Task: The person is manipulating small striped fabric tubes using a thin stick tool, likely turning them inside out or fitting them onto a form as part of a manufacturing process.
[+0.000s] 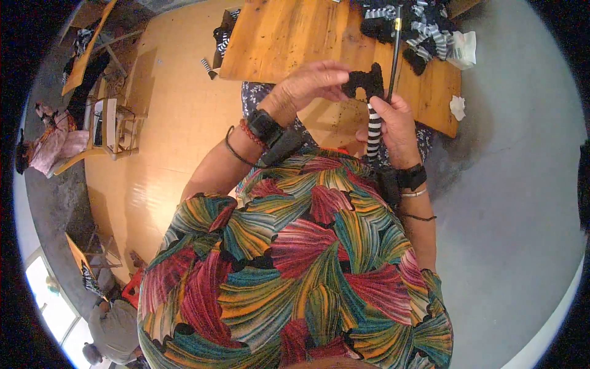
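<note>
In front of my lap I hold a small knitted piece [373, 126] with a black-and-white striped tube and a fuzzy black end that branches in two. My right hand [396, 120] grips the striped tube just under the black part, thumb on top. The fingertips of my left hand [316, 81] pinch the left branch of the black end. A thin black rod [395, 58] with a yellow mark slants down to my right hand's fingers. Whether that hand also grips the rod, I cannot tell.
A wooden table [295, 37] lies ahead, with a heap of striped and black pieces [424, 31] at its far right. Beside the heap is a white plastic bag [462, 50]. A crumpled white paper [457, 107] lies near the right edge. People sit at tables on the left.
</note>
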{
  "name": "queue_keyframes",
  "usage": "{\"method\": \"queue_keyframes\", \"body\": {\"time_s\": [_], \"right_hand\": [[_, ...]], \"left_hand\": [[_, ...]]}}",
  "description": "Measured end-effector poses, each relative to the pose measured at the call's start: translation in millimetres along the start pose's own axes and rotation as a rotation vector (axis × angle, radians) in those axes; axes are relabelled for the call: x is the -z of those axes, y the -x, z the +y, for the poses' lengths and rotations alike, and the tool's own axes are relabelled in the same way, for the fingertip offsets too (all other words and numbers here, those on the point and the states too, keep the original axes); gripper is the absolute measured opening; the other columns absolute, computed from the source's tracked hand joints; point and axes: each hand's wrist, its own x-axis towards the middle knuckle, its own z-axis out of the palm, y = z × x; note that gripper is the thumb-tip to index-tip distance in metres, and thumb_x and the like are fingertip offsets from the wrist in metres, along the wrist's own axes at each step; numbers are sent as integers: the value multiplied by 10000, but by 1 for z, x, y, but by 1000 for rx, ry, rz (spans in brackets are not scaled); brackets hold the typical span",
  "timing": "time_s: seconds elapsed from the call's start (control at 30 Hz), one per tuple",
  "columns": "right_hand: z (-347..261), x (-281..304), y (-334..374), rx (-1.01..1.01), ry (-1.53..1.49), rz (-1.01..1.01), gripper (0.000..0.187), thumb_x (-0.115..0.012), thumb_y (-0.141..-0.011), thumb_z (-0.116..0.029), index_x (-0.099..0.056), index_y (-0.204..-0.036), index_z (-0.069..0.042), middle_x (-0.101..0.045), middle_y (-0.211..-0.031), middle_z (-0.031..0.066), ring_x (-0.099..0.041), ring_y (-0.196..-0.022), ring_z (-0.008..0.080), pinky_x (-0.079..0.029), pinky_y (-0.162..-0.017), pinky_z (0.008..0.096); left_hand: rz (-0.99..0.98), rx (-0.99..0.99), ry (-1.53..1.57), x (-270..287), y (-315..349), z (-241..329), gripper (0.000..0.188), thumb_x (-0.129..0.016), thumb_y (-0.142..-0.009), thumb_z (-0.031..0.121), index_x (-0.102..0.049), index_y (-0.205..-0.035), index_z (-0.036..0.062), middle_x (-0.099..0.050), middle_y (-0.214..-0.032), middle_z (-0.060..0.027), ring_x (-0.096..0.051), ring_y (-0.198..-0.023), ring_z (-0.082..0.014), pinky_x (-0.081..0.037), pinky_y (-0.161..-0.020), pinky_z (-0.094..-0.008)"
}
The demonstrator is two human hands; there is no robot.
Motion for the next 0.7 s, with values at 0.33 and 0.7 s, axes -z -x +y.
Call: {"method": "queue_keyframes", "body": {"time_s": [0.33,0.7], "right_hand": [[10,-3,-14,-16,141,-11,84,-558,-809,-121,-528,-845,-51,-546,-680,-8,-549,-541,86,-477,-380,270],[1,-58,-27,179,468,54,114,-547,-806,-108,-580,-885,-33,-542,-702,-46,-485,-592,35,-410,-522,188]], "left_hand": [[186,-105,42,6,1,-11,179,-565,-769,89,-547,-934,21,-584,-745,-38,-572,-670,-121,-467,-633,-225],[247,-155,-16,-36,34,-3,289,-540,-824,241,-530,-1007,17,-555,-891,-16,-521,-833,-107,-428,-743,-236]]}}
